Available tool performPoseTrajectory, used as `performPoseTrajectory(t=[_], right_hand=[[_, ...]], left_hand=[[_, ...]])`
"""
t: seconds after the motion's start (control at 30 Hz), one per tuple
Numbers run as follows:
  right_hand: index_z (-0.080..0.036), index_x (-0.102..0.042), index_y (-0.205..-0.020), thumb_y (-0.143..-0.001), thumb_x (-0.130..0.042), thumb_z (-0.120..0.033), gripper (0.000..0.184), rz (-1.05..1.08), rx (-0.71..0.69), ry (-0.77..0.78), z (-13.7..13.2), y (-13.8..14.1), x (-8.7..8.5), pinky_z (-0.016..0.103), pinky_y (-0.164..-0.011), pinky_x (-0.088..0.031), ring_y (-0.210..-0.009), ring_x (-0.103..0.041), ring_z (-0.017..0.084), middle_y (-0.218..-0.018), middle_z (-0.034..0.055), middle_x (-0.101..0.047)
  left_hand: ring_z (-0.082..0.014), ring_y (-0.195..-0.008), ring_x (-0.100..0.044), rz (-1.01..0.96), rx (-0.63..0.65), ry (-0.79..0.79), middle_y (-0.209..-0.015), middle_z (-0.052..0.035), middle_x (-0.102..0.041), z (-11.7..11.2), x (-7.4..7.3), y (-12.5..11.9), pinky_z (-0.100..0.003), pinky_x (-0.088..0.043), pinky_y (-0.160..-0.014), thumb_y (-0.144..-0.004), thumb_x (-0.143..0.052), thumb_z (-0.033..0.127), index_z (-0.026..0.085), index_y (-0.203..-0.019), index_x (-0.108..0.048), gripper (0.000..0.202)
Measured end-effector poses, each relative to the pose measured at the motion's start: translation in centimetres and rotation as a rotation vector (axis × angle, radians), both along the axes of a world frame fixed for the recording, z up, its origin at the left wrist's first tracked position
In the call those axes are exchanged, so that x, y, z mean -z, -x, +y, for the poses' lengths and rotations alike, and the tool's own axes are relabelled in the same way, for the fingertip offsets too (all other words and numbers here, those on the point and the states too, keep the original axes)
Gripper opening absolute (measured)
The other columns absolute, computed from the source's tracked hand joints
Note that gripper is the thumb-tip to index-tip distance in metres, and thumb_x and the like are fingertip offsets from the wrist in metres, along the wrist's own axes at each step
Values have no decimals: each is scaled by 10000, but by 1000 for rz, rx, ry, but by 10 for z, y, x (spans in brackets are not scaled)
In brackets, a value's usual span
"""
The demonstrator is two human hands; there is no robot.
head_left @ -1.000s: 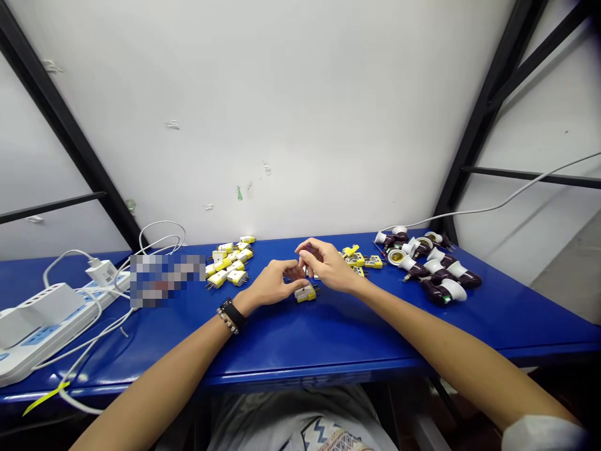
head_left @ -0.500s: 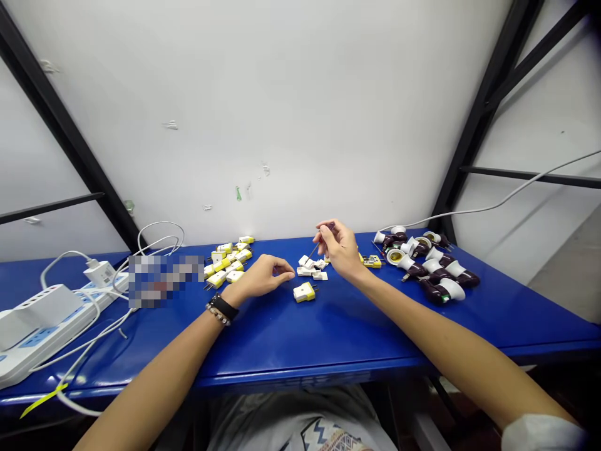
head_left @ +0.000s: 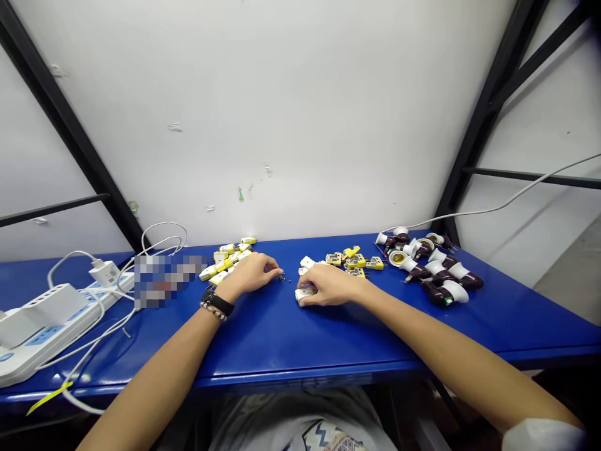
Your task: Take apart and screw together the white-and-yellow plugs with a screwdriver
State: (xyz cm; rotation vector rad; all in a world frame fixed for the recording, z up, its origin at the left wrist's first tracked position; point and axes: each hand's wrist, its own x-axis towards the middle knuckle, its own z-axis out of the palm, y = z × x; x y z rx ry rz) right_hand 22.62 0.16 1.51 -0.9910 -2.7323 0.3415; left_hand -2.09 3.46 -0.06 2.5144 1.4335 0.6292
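Right hand (head_left: 331,285) has lowered, gripping the white plug (head_left: 300,295). Left of that plug, the left hand (head_left: 250,274), grip unclear, could brush and scatter metal bits (head_left: 283,278).

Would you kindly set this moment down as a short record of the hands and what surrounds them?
Left hand: beside tiny metal pieces; contact unclear
Right hand: gripping a white plug, partly hidden
Beyond right hand: white pieces, open yellow plugs
Left cluster: white-and-yellow plugs
Right cluster: dark-and-white lamp sockets
Far left: white power strip with cables
Surface: blue table
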Motion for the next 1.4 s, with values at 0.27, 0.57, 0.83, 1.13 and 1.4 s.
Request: performPoseTrajectory(t=[0.27,0.57,0.83,1.13,1.4], right_hand=[[-154,-693,-800,-827,-699,-400,248,148,44,44,9,-6,-6,245,-552,-318,-599,-498,127,-692,8,-631],[-173,-707,-1187,-940,-589,-334,317,136,356,-224,35,-23,7,305,-749,-443,-919,-658,234,-1126,125,-672],[-169,-747,-1057,-913,-620,-334,254,325,165,-48,20,-15,-7,297,-835,-478,-968,-673,222,-1063,90,-746],[-155,-777,-941,-886,-598,-326,253,296,182,101,19,-19,-24,256,-696,-457,-816,-669,198,-906,67,-772],[-181,-794,-925,-874,-582,-388,300,18,599,-29,52,-86,-42,273,-610,-422,-721,-667,205,-833,76,-768]], left_hand=[[-160,-660,-616,-135,344,278,-804,-31,-747,-24,-5,-29,-238,-449,-595,-813,-703,506,170,-993,-775,388],[-151,-651,-613,-96,332,214,-815,-40,-742,-25,13,-41,-235,-455,-592,-749,-774,445,171,-963,-771,348],[-120,-625,-580,-156,305,51,-748,-2,-682,-29,7,-44,-226,-442,-610,-762,-771,332,160,-903,-735,225],[-151,-781,-625,-228,234,-247,-1039,-43,-669,-24,3,-40,-284,-509,-742,-853,-721,331,233,-1180,-673,345],[-231,-930,-677,36,-105,-186,-1258,-60,-620,3,-1,9,-365,-534,-829,-878,-636,458,268,-1199,-665,374]])
